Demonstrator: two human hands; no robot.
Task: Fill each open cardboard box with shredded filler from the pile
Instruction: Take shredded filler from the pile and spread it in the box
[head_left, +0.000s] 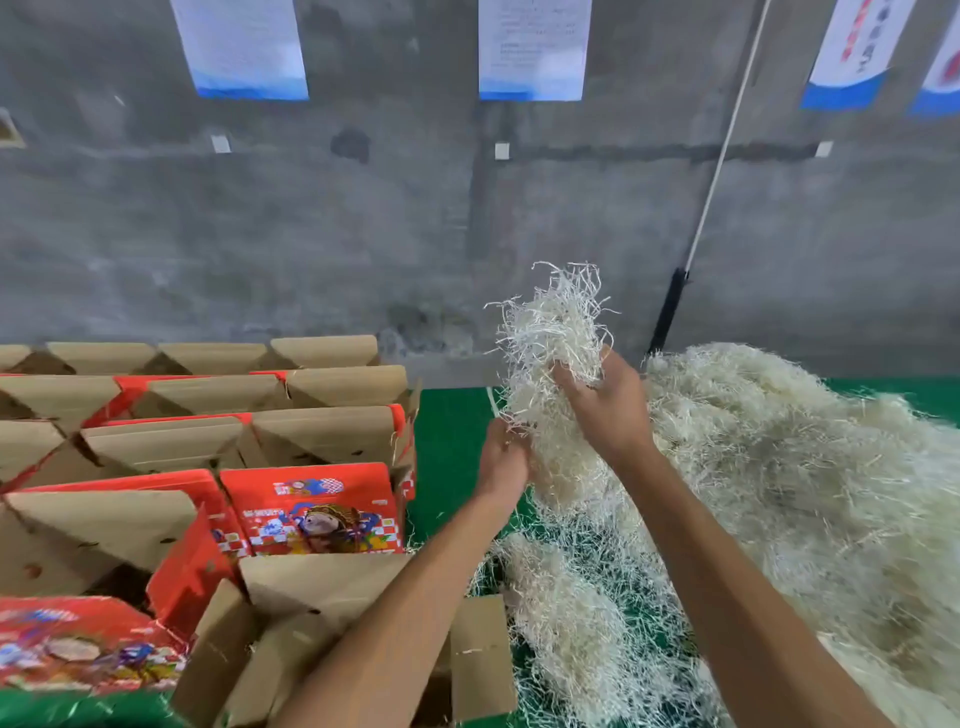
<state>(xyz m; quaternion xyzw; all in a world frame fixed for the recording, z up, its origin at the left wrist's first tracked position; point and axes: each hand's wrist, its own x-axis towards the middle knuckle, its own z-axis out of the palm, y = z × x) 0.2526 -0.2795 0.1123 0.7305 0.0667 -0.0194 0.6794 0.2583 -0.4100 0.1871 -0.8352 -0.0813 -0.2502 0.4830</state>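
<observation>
A big pile of pale shredded filler (779, 467) covers the right side of the green table. My right hand (608, 405) grips a tall clump of filler (556, 338) lifted above the pile's left edge. My left hand (501, 460) pinches the lower strands of that same clump from the left. Open cardboard boxes (322, 436) with red printed sides stand in rows on the left. The nearest open box (311, 613) lies under my left forearm, its inside mostly hidden.
Loose filler strands (571, 623) spread thinly over the green table surface (452, 441) between boxes and pile. A grey concrete wall with paper notices (535, 47) stands behind. A white pole (722, 150) with a black base leans against the wall.
</observation>
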